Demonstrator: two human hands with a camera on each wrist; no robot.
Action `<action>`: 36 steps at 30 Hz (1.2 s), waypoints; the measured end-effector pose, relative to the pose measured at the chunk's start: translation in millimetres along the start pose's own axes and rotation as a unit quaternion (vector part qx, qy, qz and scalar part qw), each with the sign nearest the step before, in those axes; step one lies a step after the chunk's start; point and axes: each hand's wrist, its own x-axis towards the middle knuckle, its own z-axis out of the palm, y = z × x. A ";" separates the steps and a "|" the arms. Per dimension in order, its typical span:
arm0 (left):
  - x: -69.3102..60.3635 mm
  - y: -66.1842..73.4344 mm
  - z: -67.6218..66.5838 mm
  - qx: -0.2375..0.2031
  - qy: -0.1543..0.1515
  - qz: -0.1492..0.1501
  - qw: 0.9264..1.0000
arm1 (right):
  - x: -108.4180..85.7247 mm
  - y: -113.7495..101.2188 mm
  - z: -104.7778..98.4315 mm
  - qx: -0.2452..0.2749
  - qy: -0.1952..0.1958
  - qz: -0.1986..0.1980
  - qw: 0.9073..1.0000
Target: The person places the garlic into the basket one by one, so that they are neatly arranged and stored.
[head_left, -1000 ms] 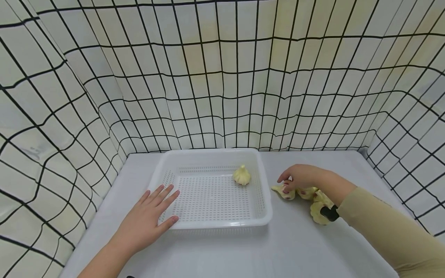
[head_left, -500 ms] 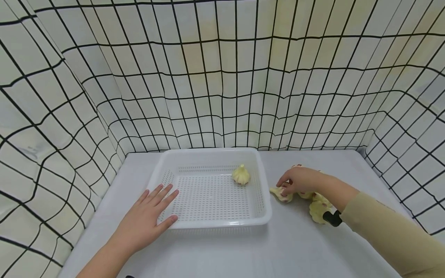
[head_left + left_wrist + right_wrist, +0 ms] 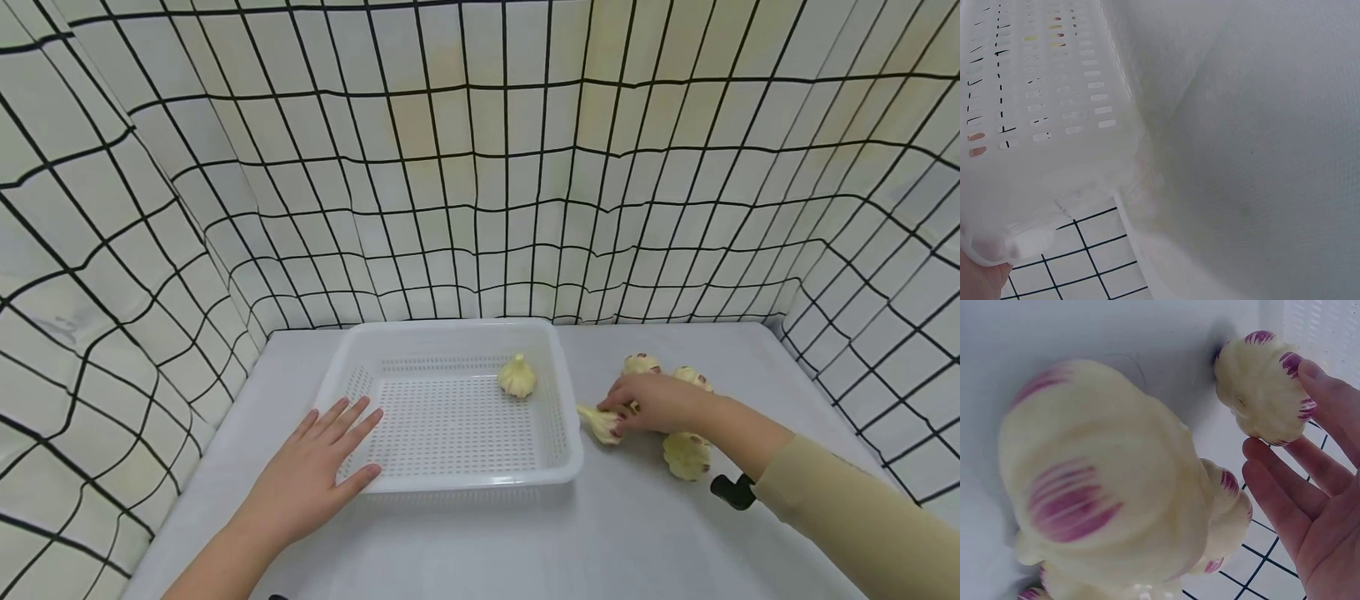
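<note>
My right hand (image 3: 654, 402) pinches a garlic bulb (image 3: 602, 423) between thumb and fingers, just right of the white basket (image 3: 472, 482). In the right wrist view the same garlic bulb (image 3: 1263, 387) sits between the thumb above and the fingertips below. Its stem points left, close to the basket's right wall. With fingers spread, my left hand (image 3: 309, 471) rests on the basket's left rim. Another garlic bulb (image 3: 517, 377) stands inside the basket near the right side, stem up. The left wrist view shows mostly the basket's perforated side (image 3: 1041, 87) and part of the left hand (image 3: 982, 278).
Several more garlic bulbs lie about the right hand, among them one nearer the front (image 3: 686, 456), one behind (image 3: 641, 364) and one partly hidden by the wrist (image 3: 692, 377). A black grid net (image 3: 480, 208) over white walls encloses the white table (image 3: 480, 550).
The pinched garlic bulb has turned and shifted slightly toward the front. My right forearm has swung a little, so more of the bulbs behind it show. The left hand stays put.
</note>
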 end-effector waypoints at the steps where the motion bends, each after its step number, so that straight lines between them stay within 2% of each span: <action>1: 0.1 -0.2 0.1 0.001 0.001 0.000 1.000 | -1.7 -0.5 0.2 0.004 -0.001 0.001 1.000; 8: 1.2 0.0 0.3 0.001 0.001 -0.003 1.000 | -9.6 -1.2 2.4 0.015 0.005 0.007 1.000; 17: 1.7 -1.1 1.7 0.003 0.003 -0.004 1.000 | -13.7 0.1 3.6 0.049 0.011 0.050 0.998; 26: 1.1 1.4 -0.3 0.003 0.009 -0.001 1.000 | -18.2 -3.6 10.4 0.066 -0.004 0.057 0.996; 36: 1.4 0.4 0.2 0.002 0.001 -0.005 1.000 | -21.5 0.0 8.9 0.078 0.010 0.066 0.995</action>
